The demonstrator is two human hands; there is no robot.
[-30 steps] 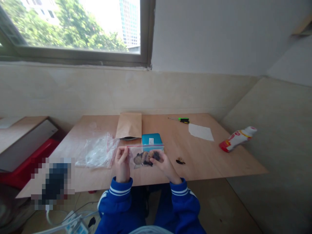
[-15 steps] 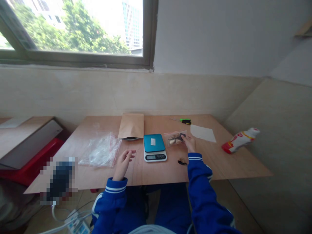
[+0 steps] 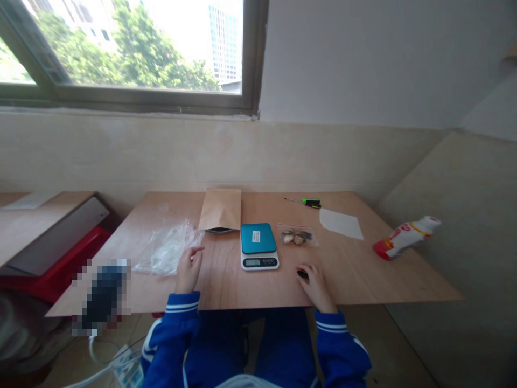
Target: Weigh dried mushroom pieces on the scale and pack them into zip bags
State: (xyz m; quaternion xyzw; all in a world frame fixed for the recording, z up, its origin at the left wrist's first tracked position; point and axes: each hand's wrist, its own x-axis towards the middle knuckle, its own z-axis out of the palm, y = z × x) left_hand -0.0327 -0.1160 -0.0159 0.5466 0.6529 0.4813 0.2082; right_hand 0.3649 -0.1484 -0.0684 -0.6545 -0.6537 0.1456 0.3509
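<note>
My right hand [image 3: 314,283] is low over the table to the right of the scale, its fingers curled round a small dark piece [image 3: 302,275] whose kind I cannot make out. Beyond it lies a clear zip bag [image 3: 313,243] with tan and dark pieces [image 3: 298,237] in it. My left hand [image 3: 188,269] holds nothing; its fingers are apart, beside the crumpled clear plastic bags [image 3: 163,250]. Between my hands stands a kitchen scale [image 3: 257,240] with a blue top and a small display.
A brown paper pouch [image 3: 221,209] lies behind the scale, its mouth towards me. At the back right are a screwdriver [image 3: 309,202] with a green and black handle and a white sheet of paper [image 3: 341,223]. A red and white bottle [image 3: 406,237] stands at the right.
My right hand has let go of a dark piece at the zip bag and come back towards me to the small dark piece on the table. The left hand has shifted slightly left.
</note>
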